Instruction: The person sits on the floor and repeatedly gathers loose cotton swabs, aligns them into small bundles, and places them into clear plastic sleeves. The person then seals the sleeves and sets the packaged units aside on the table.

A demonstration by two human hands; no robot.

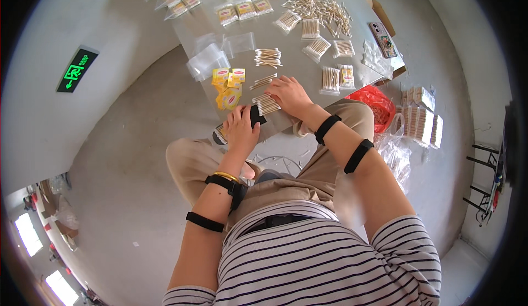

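At the table's near edge my left hand (242,129) curls over a dark, flat holder (257,116). Cotton swabs (220,134) stick out beside its fingers, and the palm hides the middle of the holder. My right hand (290,96) has its fingers bent down onto a small row of cotton swabs (267,105) just right of the holder. A few loose swabs (263,81) lie beyond its fingertips. Farther back sits a neat stack of swabs (268,57). Yellow printed cards (228,88) are piled left of the swabs, beyond my left hand.
Clear plastic bags (209,61) lie at the table's left. Bagged swab packs (317,47) and a large loose swab heap (319,7) occupy the far right. A phone (383,39) rests near the right edge. Below stand a red bag (374,105) and stacked swab bundles (418,121).
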